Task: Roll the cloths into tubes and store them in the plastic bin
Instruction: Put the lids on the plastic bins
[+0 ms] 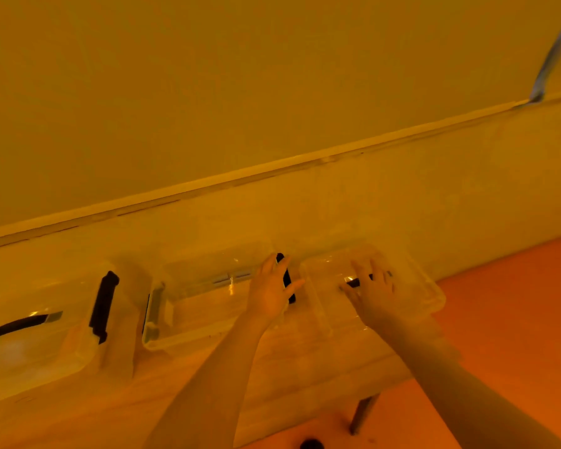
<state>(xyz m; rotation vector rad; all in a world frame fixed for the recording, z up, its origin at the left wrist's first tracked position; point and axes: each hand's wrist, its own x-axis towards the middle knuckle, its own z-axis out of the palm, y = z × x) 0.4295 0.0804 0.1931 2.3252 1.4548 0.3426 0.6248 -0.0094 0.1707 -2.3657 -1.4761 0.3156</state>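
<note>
Now left hand point(271, 291), right hand point(374, 294) over clear bins point(208, 306) (blurred).

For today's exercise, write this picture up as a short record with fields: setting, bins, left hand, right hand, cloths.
setting: pale table against a wall, orange floor, strong yellow light
bins: three clear plastic bins side by side: left bin, middle bin, right bin
left hand: fingers straight, at the middle bin's right end by its black handle
right hand: fingers spread over the right bin
cloths: none visible
uncertain: blur hides whether either hand touches a bin
</note>
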